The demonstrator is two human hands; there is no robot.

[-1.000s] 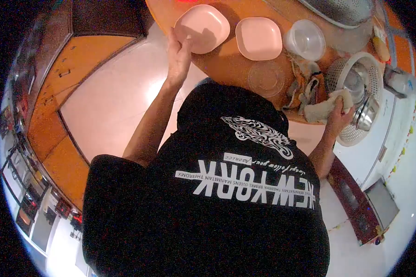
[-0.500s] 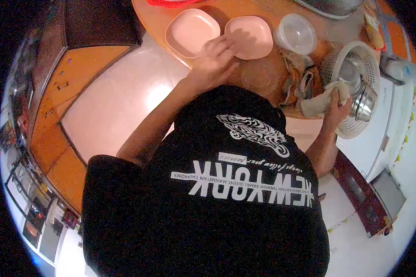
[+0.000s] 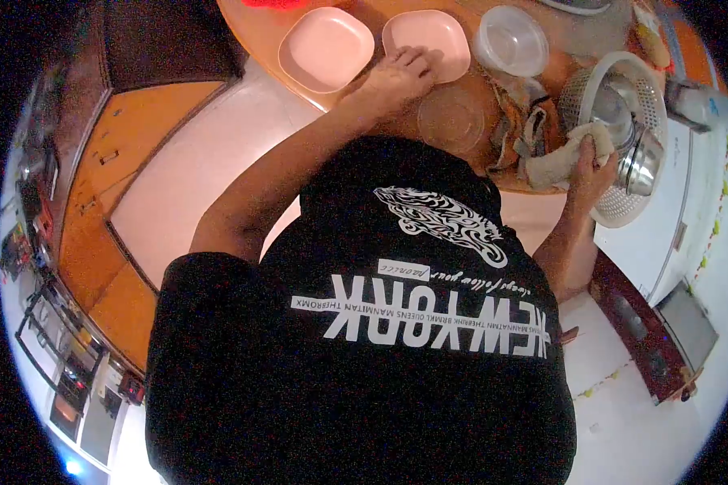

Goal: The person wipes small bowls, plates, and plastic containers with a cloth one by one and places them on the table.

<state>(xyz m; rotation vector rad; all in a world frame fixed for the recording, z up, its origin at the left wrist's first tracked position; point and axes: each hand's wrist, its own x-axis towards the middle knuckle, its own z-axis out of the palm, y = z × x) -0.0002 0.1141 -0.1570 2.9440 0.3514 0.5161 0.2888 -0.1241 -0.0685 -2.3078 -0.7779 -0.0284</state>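
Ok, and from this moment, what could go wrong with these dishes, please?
The left pink dish sits close to the edge of the table; a bump could perhaps knock it off.

The left hand overlaps the near rim of the right pink dish in view; a push might slide it into the clear plastic bowl.

The right hand holds a pale cloth beside the colander; the cloth might catch the metal bowl.

A pink plate (image 3: 438, 34) lies face-up, a cream cloth (image 3: 553, 166) bunched.
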